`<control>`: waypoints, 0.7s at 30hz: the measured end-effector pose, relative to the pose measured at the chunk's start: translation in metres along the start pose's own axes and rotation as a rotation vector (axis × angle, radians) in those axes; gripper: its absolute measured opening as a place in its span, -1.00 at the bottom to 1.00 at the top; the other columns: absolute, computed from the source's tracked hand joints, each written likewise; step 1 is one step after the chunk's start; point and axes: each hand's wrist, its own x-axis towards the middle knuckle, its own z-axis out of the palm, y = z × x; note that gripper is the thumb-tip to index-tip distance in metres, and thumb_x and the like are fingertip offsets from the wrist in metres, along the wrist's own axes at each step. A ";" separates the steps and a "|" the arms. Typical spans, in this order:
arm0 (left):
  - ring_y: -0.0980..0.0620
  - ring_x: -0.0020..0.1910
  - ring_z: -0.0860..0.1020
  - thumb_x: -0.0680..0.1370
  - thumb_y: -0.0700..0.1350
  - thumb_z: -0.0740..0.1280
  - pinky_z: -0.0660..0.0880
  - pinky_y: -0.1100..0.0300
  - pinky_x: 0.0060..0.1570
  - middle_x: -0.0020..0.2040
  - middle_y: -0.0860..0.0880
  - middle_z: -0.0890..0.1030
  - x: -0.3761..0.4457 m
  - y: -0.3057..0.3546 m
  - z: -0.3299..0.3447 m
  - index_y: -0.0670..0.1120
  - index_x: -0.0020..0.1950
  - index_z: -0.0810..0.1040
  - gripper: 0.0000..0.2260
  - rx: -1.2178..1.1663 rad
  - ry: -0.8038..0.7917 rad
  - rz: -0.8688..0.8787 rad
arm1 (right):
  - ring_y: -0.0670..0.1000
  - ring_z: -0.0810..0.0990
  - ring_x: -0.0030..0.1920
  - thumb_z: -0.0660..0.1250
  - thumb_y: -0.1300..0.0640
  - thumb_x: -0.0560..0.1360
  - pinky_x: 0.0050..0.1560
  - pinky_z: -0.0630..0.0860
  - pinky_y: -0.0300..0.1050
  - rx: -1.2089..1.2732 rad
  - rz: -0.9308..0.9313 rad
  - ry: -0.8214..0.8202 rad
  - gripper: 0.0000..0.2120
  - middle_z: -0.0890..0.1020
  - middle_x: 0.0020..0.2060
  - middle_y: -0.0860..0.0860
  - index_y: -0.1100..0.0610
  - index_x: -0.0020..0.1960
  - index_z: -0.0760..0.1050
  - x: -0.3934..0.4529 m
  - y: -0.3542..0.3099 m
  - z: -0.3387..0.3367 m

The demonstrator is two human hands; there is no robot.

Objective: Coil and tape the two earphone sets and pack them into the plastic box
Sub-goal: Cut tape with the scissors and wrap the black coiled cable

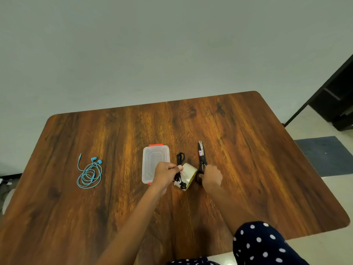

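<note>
My left hand (165, 174) is shut on the coiled black earphones (180, 163), pinching the bundle near its middle just above the table. The earbuds hang at the lower end of the bundle. Right behind it stands a clear tape roll (189, 174) on its edge. My right hand (211, 176) rests on the black handles of the scissors (202, 158), whose blades point away from me. The open clear plastic box (150, 159) with orange clips lies left of my left hand. The blue earphones (89, 174) lie loosely coiled at the table's left.
The wooden table (248, 159) ends with rounded corners at the far side and right. A dark shelf unit (336, 100) stands on the floor at the far right. A polka-dot sleeve (263, 243) covers my right upper arm.
</note>
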 end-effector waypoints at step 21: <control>0.04 -0.18 0.62 0.56 -0.29 0.30 0.58 0.33 -0.17 -0.25 -0.08 0.67 -0.022 -0.039 -0.039 -0.23 -0.19 0.65 -0.83 -0.363 -0.032 -0.042 | -0.12 0.46 -0.38 0.38 -0.10 0.43 -0.34 0.47 -0.24 1.129 -0.158 -0.739 -0.62 0.46 -0.37 -0.03 0.20 -0.01 0.43 -0.030 0.058 -0.037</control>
